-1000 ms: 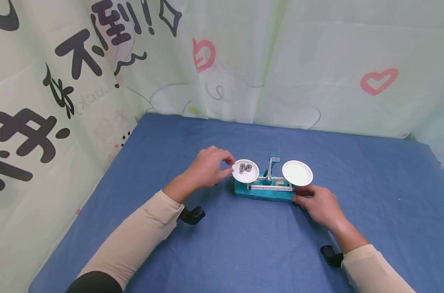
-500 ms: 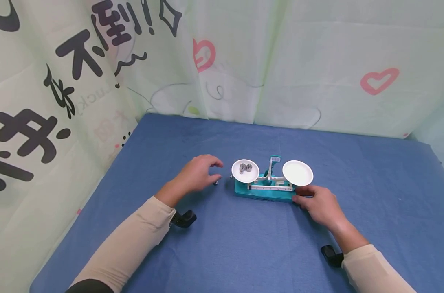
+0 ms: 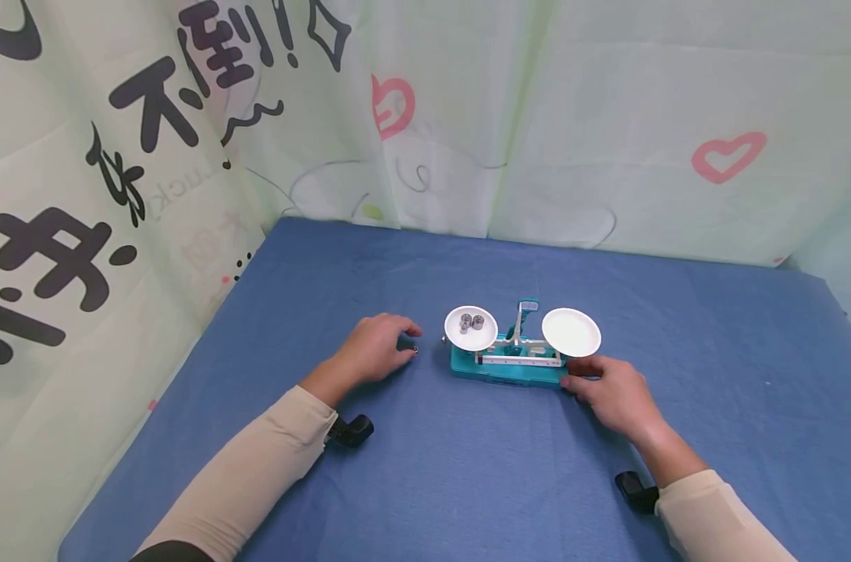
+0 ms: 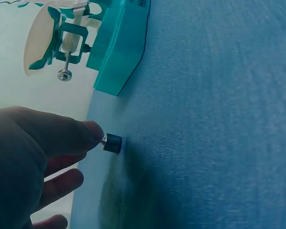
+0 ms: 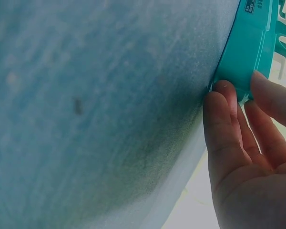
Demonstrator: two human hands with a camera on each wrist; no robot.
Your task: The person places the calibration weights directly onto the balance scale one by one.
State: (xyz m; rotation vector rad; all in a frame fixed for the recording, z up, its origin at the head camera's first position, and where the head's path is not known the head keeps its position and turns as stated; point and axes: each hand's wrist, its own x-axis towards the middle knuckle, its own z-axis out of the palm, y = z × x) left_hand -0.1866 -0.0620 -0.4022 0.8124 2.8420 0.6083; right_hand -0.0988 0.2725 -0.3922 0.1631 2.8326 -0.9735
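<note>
Balance (image 3: pixel 507 376) is sitting on the blue-covered table (image 3: pixel 496 484), approx midway btwn its L and R edges, w/ the far edge running behind. Its L pan (image 3: pixel 483 338) is carrying a little cluster of metal weights (image 3: pixel 466 321); R pan (image 3: pixel 571 332) is showing bare white. Lone weight (image 4: pixel 113 143) is standing on the table just beside the balance, on the side toward the L edge, knob pointing up, prob. handy for pinching. R hand (image 3: pixel 615 394) is gripping the base (image 5: pixel 243 57) at its R end, fingers (image 5: pixel 224 112) bent, thumb and fingertips pressing diff. faces; prob. stopping it sliding or tipping. L hand (image 3: pixel 372 350) is hovering low over the table, thumb tip right at the lone weight's knob, index standing slightly apart, other fingers loosely bent. Can't tell if the knob's actually being pinched. Both forearms (image 3: pixel 243 468) are slanting in from the near side, wrists staying low, prob. keeping clear of the pans.
</note>
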